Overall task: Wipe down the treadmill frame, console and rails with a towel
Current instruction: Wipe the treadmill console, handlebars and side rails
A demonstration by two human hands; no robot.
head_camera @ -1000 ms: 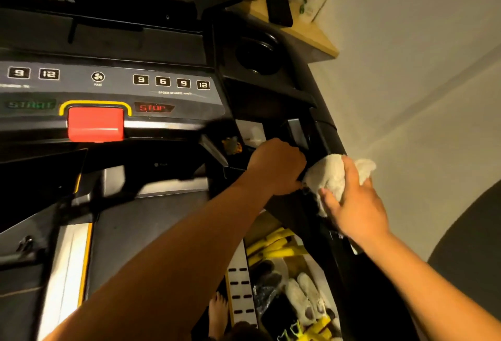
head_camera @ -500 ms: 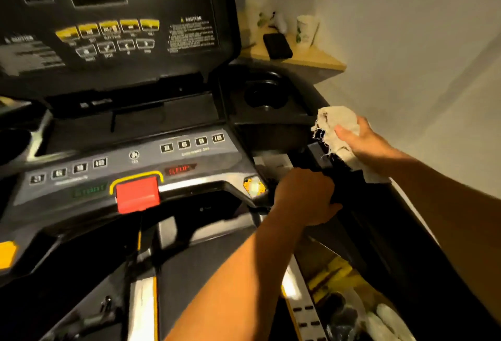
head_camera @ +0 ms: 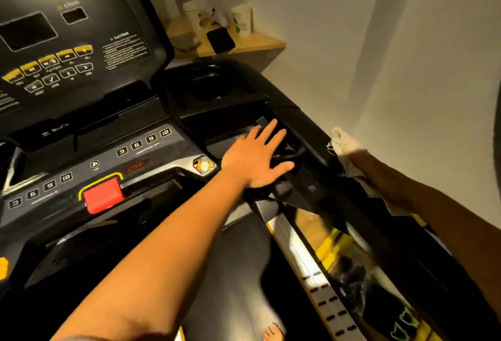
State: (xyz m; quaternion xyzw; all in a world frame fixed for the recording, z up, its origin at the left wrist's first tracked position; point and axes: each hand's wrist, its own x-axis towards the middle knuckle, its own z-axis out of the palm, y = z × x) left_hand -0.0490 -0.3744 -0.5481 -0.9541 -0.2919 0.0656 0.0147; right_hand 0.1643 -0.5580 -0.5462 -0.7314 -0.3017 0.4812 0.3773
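- Head view: the left hand [head_camera: 257,156] lies flat, fingers straight and fanned apart, on the black plastic tray just right of the grey button strip of the black treadmill console [head_camera: 81,42]; it holds nothing.
- Head view: the right hand [head_camera: 379,175] has the crumpled white cloth towel [head_camera: 343,144] under it, against the outer edge of the black right-hand side rail [head_camera: 311,134], near the wall. The hand is dark and blurred, so I cannot tell whether its fingers curl round the cloth or press it flat.
- Step in hand, as I judge it: wiping the right rail, with the left hand as a brace.
- The next move calls for firm contact along the rail, then a shift inward to the tray, the round black cup holder [head_camera: 208,86] and the console face, steering clear of the red rectangular stop key [head_camera: 101,195].
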